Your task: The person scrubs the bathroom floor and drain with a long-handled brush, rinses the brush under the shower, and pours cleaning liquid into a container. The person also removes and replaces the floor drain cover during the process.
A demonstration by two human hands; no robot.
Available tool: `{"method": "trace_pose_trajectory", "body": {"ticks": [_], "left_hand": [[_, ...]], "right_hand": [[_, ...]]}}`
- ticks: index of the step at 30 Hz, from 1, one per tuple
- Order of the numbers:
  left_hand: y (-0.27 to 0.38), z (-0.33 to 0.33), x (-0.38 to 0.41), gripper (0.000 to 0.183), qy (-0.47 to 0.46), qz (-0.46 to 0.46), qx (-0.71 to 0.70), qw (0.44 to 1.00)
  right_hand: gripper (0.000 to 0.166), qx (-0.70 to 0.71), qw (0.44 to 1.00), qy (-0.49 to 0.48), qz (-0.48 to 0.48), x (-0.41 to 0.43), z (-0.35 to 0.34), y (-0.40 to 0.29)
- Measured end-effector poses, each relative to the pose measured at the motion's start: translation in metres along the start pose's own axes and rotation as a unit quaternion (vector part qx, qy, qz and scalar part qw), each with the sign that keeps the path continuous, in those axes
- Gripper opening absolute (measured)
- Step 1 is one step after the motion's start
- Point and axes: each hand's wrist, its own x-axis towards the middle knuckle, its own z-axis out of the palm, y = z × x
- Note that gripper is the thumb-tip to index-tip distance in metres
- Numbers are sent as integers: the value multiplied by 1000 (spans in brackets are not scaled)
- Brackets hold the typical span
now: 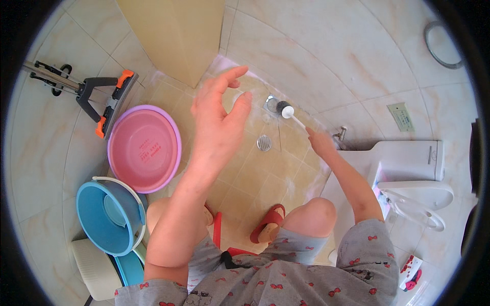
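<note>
My right hand (320,143) grips the white handle of a toilet brush (288,110). Its dark bristle head touches or hovers just above a square metal drain cover (271,104) on the tiled floor, close to the wall. My left hand (220,105) is raised in the air with nothing in it, thumb and fingers apart. Between my two arms lies a round slotted floor drain (264,142), set in the beige floor tiles (245,179).
On the left stand a pink basin (143,151), a blue bucket (109,218) and a squeegee-style mop (111,103) against the wall. A white toilet (405,160) with its lid up is at my right. A yellowish door panel (180,34) rises ahead, and a metal tap (340,133) juts from the wall.
</note>
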Motion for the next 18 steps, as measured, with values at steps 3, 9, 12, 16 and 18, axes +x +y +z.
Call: {"method": "trace_pose_trajectory", "body": {"ticks": [3,9,12,16,18], "left_hand": [[-2,-6,0,37,-5,-1,11,1000],[6,14,-4,38,-28,8,-8,1000],[7,10,-3,38,-24,15,16,999],[-4,13,2,38,-10,21,1,1000],[1,19,2,38,-22,14,-11,1000]], "right_hand": [[43,-36,999,-41,-5,-31,-25,-30],[51,114,993,-12,11,-4,34,-48],[51,179,983,-12,-39,-15,52,-59],[47,168,983,-71,13,-10,44,-42],[45,152,985,-63,58,-4,51,-32]]}}
